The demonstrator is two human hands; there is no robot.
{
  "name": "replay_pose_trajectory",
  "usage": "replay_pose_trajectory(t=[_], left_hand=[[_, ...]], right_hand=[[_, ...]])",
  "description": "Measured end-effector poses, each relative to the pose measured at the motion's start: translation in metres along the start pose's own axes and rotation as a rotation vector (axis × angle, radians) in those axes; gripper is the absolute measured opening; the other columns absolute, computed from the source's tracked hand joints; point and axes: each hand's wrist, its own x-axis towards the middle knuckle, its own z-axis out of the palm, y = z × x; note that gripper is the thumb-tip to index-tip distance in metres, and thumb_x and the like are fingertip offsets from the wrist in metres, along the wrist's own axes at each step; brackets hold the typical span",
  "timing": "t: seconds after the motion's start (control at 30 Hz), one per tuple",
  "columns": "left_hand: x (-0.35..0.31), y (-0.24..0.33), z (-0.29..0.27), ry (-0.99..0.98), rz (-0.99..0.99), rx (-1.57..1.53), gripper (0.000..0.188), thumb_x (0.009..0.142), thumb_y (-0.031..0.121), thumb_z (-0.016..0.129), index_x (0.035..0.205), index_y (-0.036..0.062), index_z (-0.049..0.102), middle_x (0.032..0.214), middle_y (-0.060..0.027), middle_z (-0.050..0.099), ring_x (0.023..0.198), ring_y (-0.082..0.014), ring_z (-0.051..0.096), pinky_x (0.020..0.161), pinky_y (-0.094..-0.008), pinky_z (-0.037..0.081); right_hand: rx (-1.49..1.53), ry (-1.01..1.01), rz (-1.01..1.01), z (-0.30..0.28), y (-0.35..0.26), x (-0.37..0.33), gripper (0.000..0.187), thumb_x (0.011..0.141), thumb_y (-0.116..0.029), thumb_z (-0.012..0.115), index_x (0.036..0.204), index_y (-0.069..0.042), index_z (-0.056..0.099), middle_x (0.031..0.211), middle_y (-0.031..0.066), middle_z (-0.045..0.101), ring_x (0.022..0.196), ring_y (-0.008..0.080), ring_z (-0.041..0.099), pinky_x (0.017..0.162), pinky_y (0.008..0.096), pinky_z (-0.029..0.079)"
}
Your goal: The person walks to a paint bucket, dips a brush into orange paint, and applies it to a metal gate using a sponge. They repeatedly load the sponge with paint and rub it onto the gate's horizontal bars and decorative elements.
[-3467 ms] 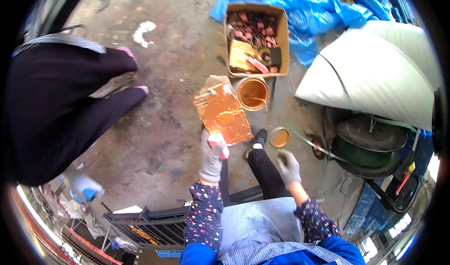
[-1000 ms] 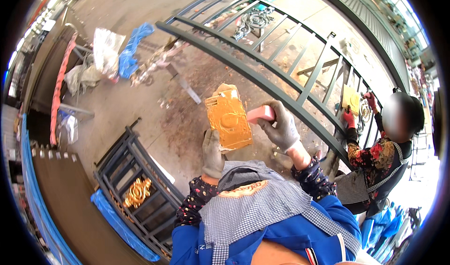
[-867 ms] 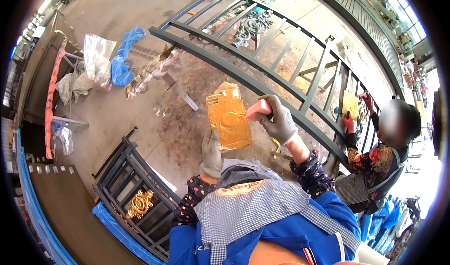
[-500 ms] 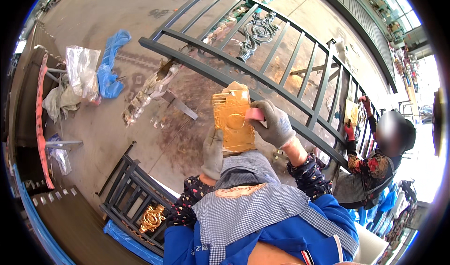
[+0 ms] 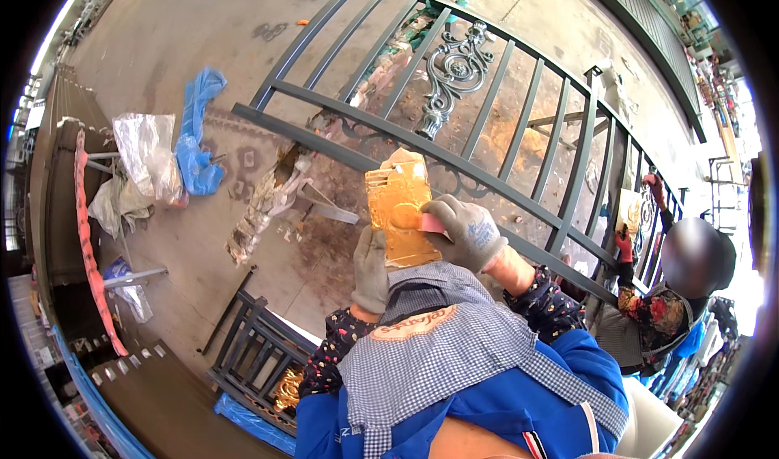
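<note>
My left hand [image 5: 371,271], in a grey glove, grips the lower left edge of a flat board [image 5: 393,187] coated in thick gold paint. The board's top edge is ragged and paler. In my gloved right hand [image 5: 469,230] is a small pink sponge [image 5: 432,225], pinched between thumb and fingers and resting against the board's right side. Just beyond the board stands a dark metal railing [image 5: 324,143] with upright bars. A scrolled ornament [image 5: 456,73] between its bars shows dark grey with silvery highlights.
At right, a person [image 5: 669,293] in red gloves holds a yellowish board by the railing. A smaller dark railing [image 5: 256,345] with a gold ornament [image 5: 288,389] lies lower left. Blue plastic [image 5: 195,146], clear plastic [image 5: 146,155] and a metal support [image 5: 324,207] are farther left.
The pink sponge and my right hand have moved down along the board and tilted slightly. My left hand keeps its hold. The whole view has shifted a little.
</note>
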Motion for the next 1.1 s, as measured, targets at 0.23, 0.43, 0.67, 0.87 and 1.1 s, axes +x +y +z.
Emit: replay_pose_trajectory(t=[0.23, 0.43, 0.67, 0.87, 1.1], left_hand=[[0.048, 0.014, 0.033, 0.041, -0.063, -0.029, 0.038, 0.107, 0.030, 0.052, 0.128, -0.0010, 0.053, 0.117, -0.0081, 0.064, 0.103, -0.0159, 0.065, 0.085, -0.0277, 0.056], [0.076, 0.020, 0.044, 0.010, -0.044, -0.071, 0.037, 0.107, 0.029, 0.052, 0.128, -0.0013, 0.054, 0.118, -0.0080, 0.064, 0.103, -0.0145, 0.064, 0.085, -0.0272, 0.056], [0.103, 0.000, 0.027, 0.023, -0.093, -0.013, 0.035, 0.107, 0.029, 0.051, 0.126, -0.0009, 0.055, 0.117, -0.0066, 0.064, 0.101, -0.0132, 0.064, 0.084, -0.0264, 0.055], [0.119, 0.020, 0.020, 0.013, -0.150, -0.077, 0.035, 0.108, 0.029, 0.050, 0.128, 0.0000, 0.056, 0.118, -0.0078, 0.064, 0.102, -0.0161, 0.067, 0.086, -0.0294, 0.058], [0.143, 0.049, -0.071, 0.140, 0.010, 0.004, 0.048, 0.107, 0.039, 0.048, 0.132, -0.0020, 0.054, 0.122, -0.0093, 0.063, 0.109, -0.0180, 0.065, 0.090, -0.0312, 0.056]], right_hand=[[0.152, 0.060, 0.027, -0.027, 0.041, 0.045, 0.036, 0.081, -0.014, 0.074, 0.112, -0.006, 0.059, 0.097, 0.0148, 0.063, 0.087, 0.0361, 0.067, 0.074, 0.0430, 0.054], [0.110, -0.074, 0.023, -0.025, 0.056, 0.058, 0.034, 0.081, -0.016, 0.074, 0.110, -0.007, 0.059, 0.098, 0.0139, 0.064, 0.085, 0.0350, 0.067, 0.073, 0.0432, 0.055], [0.068, -0.024, 0.008, -0.020, 0.062, 0.075, 0.038, 0.076, -0.013, 0.078, 0.109, -0.005, 0.061, 0.100, 0.0142, 0.065, 0.089, 0.0350, 0.067, 0.075, 0.0417, 0.055], [0.093, 0.013, 0.093, -0.008, 0.055, 0.085, 0.036, 0.079, -0.014, 0.077, 0.110, -0.006, 0.061, 0.098, 0.0142, 0.065, 0.086, 0.0349, 0.068, 0.073, 0.0420, 0.055], [0.669, 0.169, 0.597, 0.049, 0.083, 0.132, 0.044, 0.083, -0.012, 0.075, 0.120, 0.001, 0.056, 0.096, 0.0089, 0.064, 0.086, 0.0127, 0.062, 0.078, 0.0307, 0.053]])
